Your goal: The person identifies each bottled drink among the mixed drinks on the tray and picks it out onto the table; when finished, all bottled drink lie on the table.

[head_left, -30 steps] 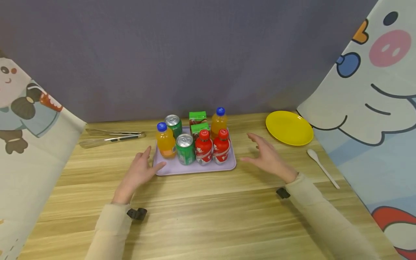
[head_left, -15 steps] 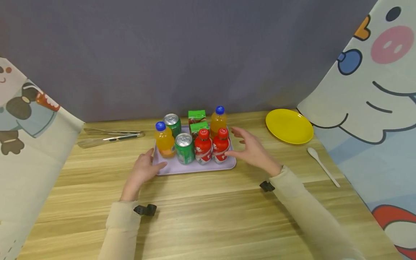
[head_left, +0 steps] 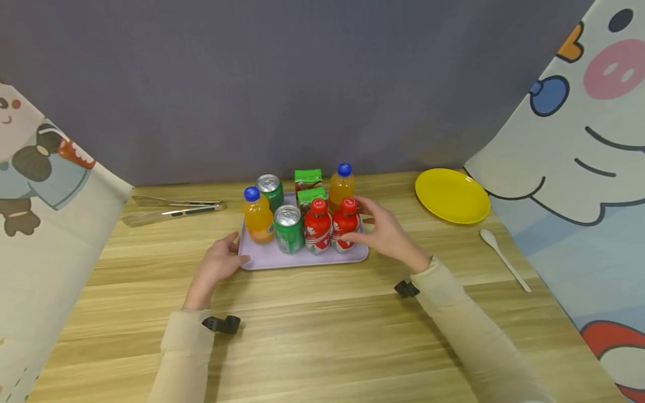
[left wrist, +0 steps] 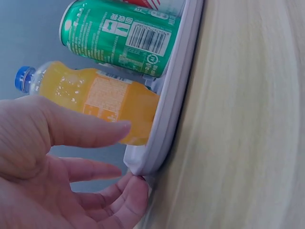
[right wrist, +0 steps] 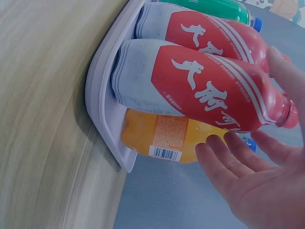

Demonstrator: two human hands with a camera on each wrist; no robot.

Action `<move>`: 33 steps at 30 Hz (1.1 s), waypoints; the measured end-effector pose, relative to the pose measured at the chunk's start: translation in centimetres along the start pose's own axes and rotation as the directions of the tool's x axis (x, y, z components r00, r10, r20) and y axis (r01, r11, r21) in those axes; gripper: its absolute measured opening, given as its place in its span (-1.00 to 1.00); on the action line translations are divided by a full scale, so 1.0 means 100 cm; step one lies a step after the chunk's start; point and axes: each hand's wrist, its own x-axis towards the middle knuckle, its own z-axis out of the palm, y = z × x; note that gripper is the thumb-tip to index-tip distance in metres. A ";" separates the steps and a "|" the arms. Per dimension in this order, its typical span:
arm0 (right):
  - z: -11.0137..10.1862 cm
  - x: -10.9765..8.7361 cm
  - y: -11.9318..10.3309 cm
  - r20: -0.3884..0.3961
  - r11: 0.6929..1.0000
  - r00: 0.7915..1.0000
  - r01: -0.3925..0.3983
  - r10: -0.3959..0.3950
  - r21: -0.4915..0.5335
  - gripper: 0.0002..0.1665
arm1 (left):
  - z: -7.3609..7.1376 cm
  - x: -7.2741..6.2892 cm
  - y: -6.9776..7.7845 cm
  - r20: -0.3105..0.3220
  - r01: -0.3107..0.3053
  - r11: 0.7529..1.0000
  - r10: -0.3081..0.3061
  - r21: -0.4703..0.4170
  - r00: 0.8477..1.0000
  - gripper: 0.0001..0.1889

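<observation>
A lilac tray (head_left: 272, 260) bears drinks: two red bottles (head_left: 317, 229), green cans (head_left: 289, 232), orange juice bottles (head_left: 258, 218) and green-topped cartons (head_left: 311, 197). My left hand (head_left: 220, 260) is at the tray's front left corner, its fingertips right at the rim and its thumb beside the near juice bottle (left wrist: 71, 86). At the right end, my right hand (head_left: 385, 232) spreads thumb and fingers about the rightmost red bottle (right wrist: 205, 88); in the right wrist view the fingers are nearly straight, with their tips close to the bottle's side.
Metal tongs (head_left: 176, 212) lie at the left on the wooden table (head_left: 302, 330). A yellow plate (head_left: 452, 196) and a white spoon (head_left: 504, 260) lie to the right. A grey curtain (head_left: 282, 84) hangs behind, with printed cloths at both sides.
My right hand has moved left to the rightmost red bottle. My left hand has closed in slightly on the tray's left corner. The tray and the drinks stand as before.
</observation>
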 end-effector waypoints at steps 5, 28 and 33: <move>0.002 0.001 0.000 0.006 1.000 1.000 -0.009 0.009 0.027 -0.03 | 0.001 0.002 -0.005 0.002 -0.022 0.999 0.022 -0.030 1.000 -0.23; 0.009 0.008 0.006 0.008 0.998 1.000 0.018 -0.019 0.064 -0.13 | 0.003 0.006 -0.010 0.019 -0.053 0.998 0.054 -0.032 0.998 -0.19; 0.004 0.004 -0.015 0.026 0.997 1.000 0.012 -0.014 0.079 -0.20 | 0.003 0.006 -0.010 0.029 -0.057 0.998 0.058 -0.038 0.998 -0.19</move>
